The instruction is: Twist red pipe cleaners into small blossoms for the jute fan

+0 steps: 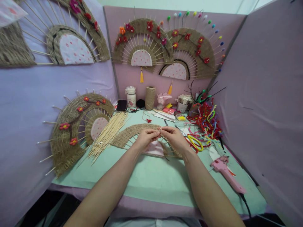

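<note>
My left hand (147, 138) and my right hand (174, 138) meet over the table, both closed in a pinch. Between their fingertips is a tiny pale thing, too small to name. Under them lies a half-round fan (129, 134) of woven twine on thin sticks, with a pink-spotted cloth centre (155, 148); my hands hide part of it. Just beyond the fan sits a small red pipe-cleaner flower (148, 120). Yellow-handled scissors (195, 142) rest to the right of my right hand.
Bamboo sticks (109, 132) lie left of the fan. A pink glue gun (228, 175) with a cord is at the right edge. Coloured pipe cleaners (205, 121) heap at the back right. A twine spool (150, 98) and white bottle (131, 97) stand behind. Finished fans (146, 26) hang on the walls.
</note>
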Action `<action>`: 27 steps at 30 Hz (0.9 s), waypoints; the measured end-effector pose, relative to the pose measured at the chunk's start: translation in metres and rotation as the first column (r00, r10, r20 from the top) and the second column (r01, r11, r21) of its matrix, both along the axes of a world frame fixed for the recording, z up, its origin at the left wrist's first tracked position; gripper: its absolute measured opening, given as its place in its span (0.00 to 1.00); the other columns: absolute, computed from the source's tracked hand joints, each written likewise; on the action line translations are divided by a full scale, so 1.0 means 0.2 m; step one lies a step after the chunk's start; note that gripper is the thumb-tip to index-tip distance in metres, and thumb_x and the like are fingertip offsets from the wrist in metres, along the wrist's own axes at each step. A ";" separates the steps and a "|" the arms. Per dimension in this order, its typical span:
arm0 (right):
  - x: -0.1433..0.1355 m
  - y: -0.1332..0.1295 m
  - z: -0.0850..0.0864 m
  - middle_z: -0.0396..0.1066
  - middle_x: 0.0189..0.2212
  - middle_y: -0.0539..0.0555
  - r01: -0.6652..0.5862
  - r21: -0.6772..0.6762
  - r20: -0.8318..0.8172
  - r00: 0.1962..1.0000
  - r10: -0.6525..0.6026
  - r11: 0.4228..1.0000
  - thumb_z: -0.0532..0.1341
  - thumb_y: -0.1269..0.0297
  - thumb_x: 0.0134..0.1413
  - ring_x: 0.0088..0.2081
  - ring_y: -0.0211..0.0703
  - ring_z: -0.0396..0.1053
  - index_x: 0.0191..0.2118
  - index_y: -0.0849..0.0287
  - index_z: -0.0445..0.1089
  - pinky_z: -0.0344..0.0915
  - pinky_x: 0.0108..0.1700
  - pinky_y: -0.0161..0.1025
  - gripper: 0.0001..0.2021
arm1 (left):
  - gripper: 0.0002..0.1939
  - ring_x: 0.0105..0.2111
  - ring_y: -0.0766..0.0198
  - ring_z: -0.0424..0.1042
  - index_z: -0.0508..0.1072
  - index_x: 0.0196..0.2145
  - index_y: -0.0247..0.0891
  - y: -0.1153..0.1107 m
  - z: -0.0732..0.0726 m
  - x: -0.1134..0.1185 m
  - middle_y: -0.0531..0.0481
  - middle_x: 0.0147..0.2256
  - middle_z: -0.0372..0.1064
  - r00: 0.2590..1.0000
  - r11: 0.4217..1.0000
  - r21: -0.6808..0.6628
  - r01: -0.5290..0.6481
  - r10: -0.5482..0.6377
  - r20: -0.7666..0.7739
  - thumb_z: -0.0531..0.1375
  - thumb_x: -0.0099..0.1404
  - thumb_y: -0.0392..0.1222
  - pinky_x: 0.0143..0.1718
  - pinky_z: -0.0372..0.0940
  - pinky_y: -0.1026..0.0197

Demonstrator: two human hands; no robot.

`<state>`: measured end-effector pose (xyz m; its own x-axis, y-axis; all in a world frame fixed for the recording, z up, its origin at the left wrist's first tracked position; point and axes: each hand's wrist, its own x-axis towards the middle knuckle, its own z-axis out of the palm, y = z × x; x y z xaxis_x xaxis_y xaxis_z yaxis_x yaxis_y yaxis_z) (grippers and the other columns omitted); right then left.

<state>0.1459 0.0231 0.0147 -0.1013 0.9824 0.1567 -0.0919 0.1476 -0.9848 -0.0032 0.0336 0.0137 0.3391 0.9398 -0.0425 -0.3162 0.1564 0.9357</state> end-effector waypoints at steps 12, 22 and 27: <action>0.00 0.00 -0.01 0.72 0.27 0.51 0.015 0.024 0.035 0.999 -0.016 1.000 0.65 0.54 0.42 0.30 0.38 0.66 0.30 0.59 0.73 0.61 0.36 0.35 0.13 | 0.18 0.25 0.72 0.63 0.76 0.29 0.32 0.00 -0.01 -0.01 0.48 0.27 0.71 0.995 0.998 -0.001 0.059 -0.059 -0.079 0.68 0.44 0.48 0.27 0.56 0.66; 0.01 -0.02 0.02 0.73 0.35 0.52 0.031 0.093 0.085 0.996 -0.039 0.995 0.62 0.56 0.47 0.34 0.39 0.67 0.43 0.55 0.73 0.63 0.37 0.37 0.16 | 0.19 0.22 0.74 0.61 0.74 0.26 0.31 0.00 0.00 -0.01 0.49 0.24 0.69 0.995 0.997 -0.006 0.074 -0.074 -0.071 0.69 0.42 0.49 0.24 0.55 0.67; 0.01 -0.01 0.03 0.73 0.37 0.54 0.022 0.185 0.165 0.985 -0.053 0.982 0.61 0.58 0.47 0.39 0.43 0.68 0.38 0.55 0.74 0.65 0.41 0.40 0.12 | 0.19 0.23 0.72 0.62 0.74 0.26 0.32 -0.01 0.02 0.00 0.49 0.24 0.69 0.995 0.997 -0.039 0.068 -0.070 -0.065 0.69 0.41 0.49 0.24 0.56 0.67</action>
<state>0.1486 0.0202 0.0213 -0.1052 0.9425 0.3173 0.0817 0.3262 -0.9418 -0.0040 0.0315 0.0168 0.3985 0.9116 -0.1008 -0.2407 0.2100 0.9476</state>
